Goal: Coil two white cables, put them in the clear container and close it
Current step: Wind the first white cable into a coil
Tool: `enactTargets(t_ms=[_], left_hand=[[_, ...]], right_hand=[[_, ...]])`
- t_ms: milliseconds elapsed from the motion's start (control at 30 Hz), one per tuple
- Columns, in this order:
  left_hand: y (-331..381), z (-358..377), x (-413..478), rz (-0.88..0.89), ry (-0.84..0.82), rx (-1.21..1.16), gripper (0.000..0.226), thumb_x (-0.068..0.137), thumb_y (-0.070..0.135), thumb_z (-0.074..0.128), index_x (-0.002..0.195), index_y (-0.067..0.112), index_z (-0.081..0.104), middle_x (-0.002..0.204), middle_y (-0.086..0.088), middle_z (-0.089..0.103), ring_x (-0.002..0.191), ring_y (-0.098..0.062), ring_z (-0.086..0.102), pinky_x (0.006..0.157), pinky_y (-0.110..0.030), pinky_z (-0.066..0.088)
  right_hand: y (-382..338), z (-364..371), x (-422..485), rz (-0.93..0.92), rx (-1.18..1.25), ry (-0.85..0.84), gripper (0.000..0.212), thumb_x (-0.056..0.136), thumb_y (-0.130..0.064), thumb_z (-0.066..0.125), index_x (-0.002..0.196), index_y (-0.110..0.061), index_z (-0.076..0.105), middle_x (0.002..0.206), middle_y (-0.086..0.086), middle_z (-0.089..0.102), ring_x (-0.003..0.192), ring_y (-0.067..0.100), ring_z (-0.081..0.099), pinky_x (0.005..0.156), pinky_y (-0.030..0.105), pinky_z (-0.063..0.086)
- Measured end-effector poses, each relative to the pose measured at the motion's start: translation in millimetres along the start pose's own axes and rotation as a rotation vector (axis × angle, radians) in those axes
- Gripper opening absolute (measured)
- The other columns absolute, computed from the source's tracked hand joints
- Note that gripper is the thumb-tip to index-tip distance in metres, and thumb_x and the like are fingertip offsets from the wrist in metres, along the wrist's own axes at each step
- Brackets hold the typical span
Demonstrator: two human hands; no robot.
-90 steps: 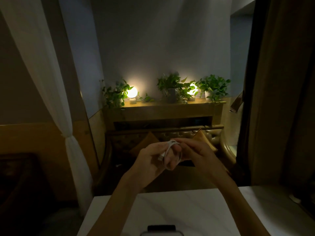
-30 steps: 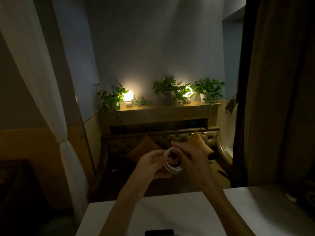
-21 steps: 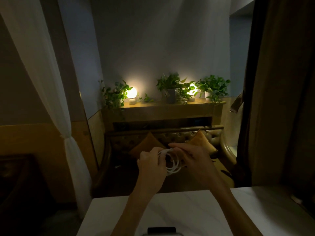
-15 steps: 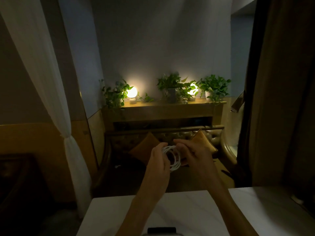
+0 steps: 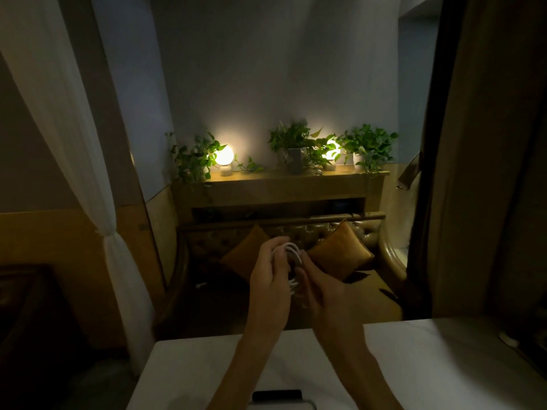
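A white cable (image 5: 293,252), wound into a small coil of several loops, is held in the air beyond the far edge of the white table (image 5: 429,365). My left hand (image 5: 270,279) grips the coil's left side, its back turned to me. My right hand (image 5: 321,291) pinches the coil's lower right part with its fingertips. A dark-topped object (image 5: 276,395), only partly in view at the bottom edge, sits on the table near me; I cannot tell what it is. A second cable does not show.
The room is dim. Beyond the table stands a tufted sofa (image 5: 296,232) with two orange cushions (image 5: 340,253). Behind it, a wooden shelf (image 5: 281,184) carries plants and two lit globe lamps. A white curtain (image 5: 74,173) hangs left, a dark curtain (image 5: 488,173) right.
The coil has been turned from facing me to nearly edge-on. My left hand has rotated so its back faces me, and my right hand has slid down to the coil's lower part.
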State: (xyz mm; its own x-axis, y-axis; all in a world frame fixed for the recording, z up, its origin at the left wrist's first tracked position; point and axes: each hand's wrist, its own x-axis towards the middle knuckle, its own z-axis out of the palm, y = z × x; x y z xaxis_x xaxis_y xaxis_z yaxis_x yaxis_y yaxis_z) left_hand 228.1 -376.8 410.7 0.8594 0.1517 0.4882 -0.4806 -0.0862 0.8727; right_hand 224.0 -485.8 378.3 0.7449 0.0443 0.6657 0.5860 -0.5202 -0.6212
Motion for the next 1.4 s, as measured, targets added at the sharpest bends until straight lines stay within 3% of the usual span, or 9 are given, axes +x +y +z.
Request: enactTargets(t_ms=[133,267,500,633,733,900,1067,1200,1400], left_hand=[[-4,-3,5,-0.041,0.042,-0.065,0.027,0.099,0.009,0.036,0.101,0.012,0.063,0.091,-0.001,0.064,0.081,-0.001,0.064,0.068,-0.012,0.052],[-3,-9,12,-0.136,0.05,-0.128,0.026,0.098,0.023,0.044,0.091,0.012,0.067,0.071,0.001,0.062,0.065,-0.01,0.059,0.06,-0.022,0.052],[-9,-7,10,-0.18,0.099,-0.173,0.02,0.096,0.018,0.046,0.108,0.02,0.061,0.095,0.0,0.063,0.076,-0.001,0.065,0.065,-0.018,0.056],[-15,-9,10,-0.238,0.035,-0.189,0.021,0.097,0.017,0.045,0.106,0.012,0.064,0.097,-0.008,0.067,0.087,-0.018,0.066,0.072,-0.027,0.056],[-20,-12,10,-0.221,-0.034,-0.107,0.024,0.098,0.018,0.043,0.11,0.012,0.063,0.1,-0.002,0.068,0.09,-0.012,0.067,0.07,-0.018,0.055],[-25,-19,14,-0.118,-0.205,0.101,0.026,0.097,0.02,0.046,0.114,0.009,0.063,0.104,-0.001,0.068,0.092,-0.008,0.067,0.081,-0.018,0.056],[-31,-15,13,-0.072,-0.209,0.156,0.025,0.098,0.016,0.043,0.114,0.01,0.062,0.102,-0.001,0.067,0.09,-0.012,0.064,0.078,-0.012,0.053],[-34,-13,11,-0.132,-0.193,0.1,0.024,0.098,0.017,0.045,0.113,0.012,0.062,0.102,-0.001,0.068,0.088,-0.014,0.067,0.076,-0.022,0.058],[-70,-21,-12,-0.351,-0.139,0.015,0.021,0.096,0.019,0.049,0.112,0.012,0.061,0.102,-0.002,0.068,0.089,-0.015,0.069,0.077,-0.035,0.061]], right_hand=[[-3,2,1,0.086,0.145,-0.052,0.038,0.095,-0.028,0.051,0.134,-0.029,0.053,0.102,-0.022,0.066,0.094,0.0,0.067,0.077,0.019,0.056],[-7,1,4,0.223,0.413,-0.073,0.032,0.096,-0.025,0.052,0.127,-0.026,0.061,0.108,-0.01,0.071,0.094,0.004,0.07,0.064,0.022,0.058],[-5,-9,12,0.34,0.534,-0.106,0.028,0.098,-0.024,0.049,0.121,-0.024,0.064,0.103,-0.012,0.072,0.093,0.003,0.07,0.066,0.02,0.058],[1,-14,19,0.427,0.555,-0.188,0.027,0.097,-0.024,0.052,0.121,-0.024,0.065,0.108,-0.005,0.073,0.096,0.006,0.07,0.077,0.025,0.059],[10,-16,21,0.514,0.627,-0.217,0.023,0.094,-0.021,0.058,0.115,-0.027,0.067,0.108,-0.005,0.073,0.099,0.011,0.07,0.085,0.032,0.056],[21,-21,22,0.474,0.536,-0.135,0.021,0.094,-0.021,0.058,0.113,-0.026,0.065,0.105,-0.006,0.072,0.094,0.006,0.07,0.07,0.018,0.057],[22,-28,27,0.493,0.499,-0.18,0.032,0.098,-0.039,0.044,0.116,-0.025,0.067,0.106,-0.012,0.071,0.097,0.003,0.067,0.074,0.017,0.053],[26,-33,28,0.498,0.452,-0.168,0.03,0.098,-0.039,0.044,0.115,-0.026,0.066,0.109,-0.009,0.069,0.101,0.007,0.065,0.08,0.021,0.052],[46,-16,-15,0.64,0.532,-0.296,0.025,0.093,-0.031,0.057,0.115,-0.023,0.066,0.102,-0.001,0.075,0.089,0.01,0.072,0.068,0.019,0.057]])
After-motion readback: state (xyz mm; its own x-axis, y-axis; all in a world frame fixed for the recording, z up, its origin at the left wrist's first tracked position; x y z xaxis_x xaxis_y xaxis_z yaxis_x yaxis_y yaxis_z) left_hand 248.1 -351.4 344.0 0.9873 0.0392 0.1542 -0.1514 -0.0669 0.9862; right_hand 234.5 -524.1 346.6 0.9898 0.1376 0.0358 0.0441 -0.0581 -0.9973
